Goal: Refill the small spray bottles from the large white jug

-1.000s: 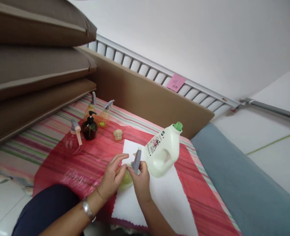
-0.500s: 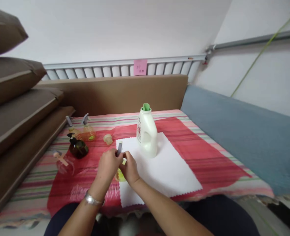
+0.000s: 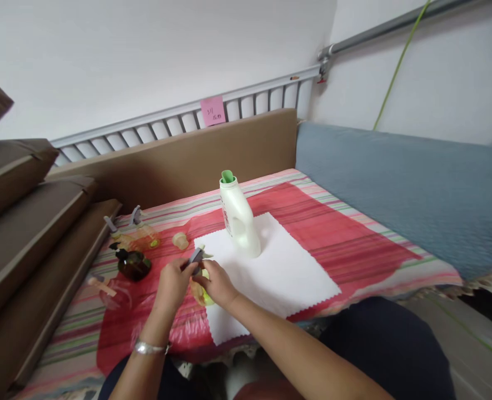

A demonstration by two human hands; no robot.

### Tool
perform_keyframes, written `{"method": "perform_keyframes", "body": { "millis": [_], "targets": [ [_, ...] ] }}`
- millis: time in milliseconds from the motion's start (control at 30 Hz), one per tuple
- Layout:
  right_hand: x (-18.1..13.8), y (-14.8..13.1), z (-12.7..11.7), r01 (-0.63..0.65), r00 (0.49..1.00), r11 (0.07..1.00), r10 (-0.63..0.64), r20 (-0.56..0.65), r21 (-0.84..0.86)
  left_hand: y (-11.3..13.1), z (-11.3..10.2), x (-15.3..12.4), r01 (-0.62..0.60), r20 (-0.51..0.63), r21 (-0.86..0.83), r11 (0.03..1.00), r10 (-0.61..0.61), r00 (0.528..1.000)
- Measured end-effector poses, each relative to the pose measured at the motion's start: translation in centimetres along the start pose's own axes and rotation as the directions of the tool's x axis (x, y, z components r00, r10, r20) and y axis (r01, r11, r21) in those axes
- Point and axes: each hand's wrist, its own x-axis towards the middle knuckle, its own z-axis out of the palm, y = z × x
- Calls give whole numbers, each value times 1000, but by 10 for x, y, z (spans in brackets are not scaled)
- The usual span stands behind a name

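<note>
Left grip [image 3: 171, 281] pinches the grey trigger head [image 3: 195, 256], right grip [image 3: 217, 284] closes round the yellow spray bottle [image 3: 205, 295] at the white cloth's [image 3: 279, 272] left edge, the head now tilted leftward, no longer upright

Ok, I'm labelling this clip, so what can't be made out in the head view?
All in the head view:
- Spray bottle: mostly hidden by the left hand and right hand. Only its grey trigger and a yellow-green patch show.
- Pink note: the writing is too small to read.
- Jug: the label is turned aside and blurred.
- Clear bottle: blurred, with a faint outline.
</note>
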Motion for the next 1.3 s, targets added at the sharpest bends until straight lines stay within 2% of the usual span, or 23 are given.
{"method": "perform_keyframes", "body": {
  "millis": [167, 400, 600, 733, 1100, 1300],
  "targets": [
    [-6, 0, 7, -62, 997, 998, 61, -49, -9, -9, 0, -4, 7, -55, -55, 998, -10, 998],
    [-7, 2, 11, -54, 999, 997, 54, -4, 52, -12, 1, -5, 6, -77, -117, 993, -15, 997],
    [-5, 5, 22, -170, 983, 985, 173, -67, 40, -16, -2, 2, -8, -22, -181, 983, 5, 1000],
    [-5, 6, 23, -168, 985, 985, 169, -30, 40, -17, -2, 6, -29, 19, -200, 979, 34, 999],
    [-13, 2, 10, -141, 989, 990, 141, 43, -23, -24, 1, 5, -43, 21, -237, 971, 50, 999],
    [-7, 0, 18, -205, 978, 971, 209, 16, -118, -26, 3, 6, -42, 7, -235, 971, 44, 999]
  ]
}}
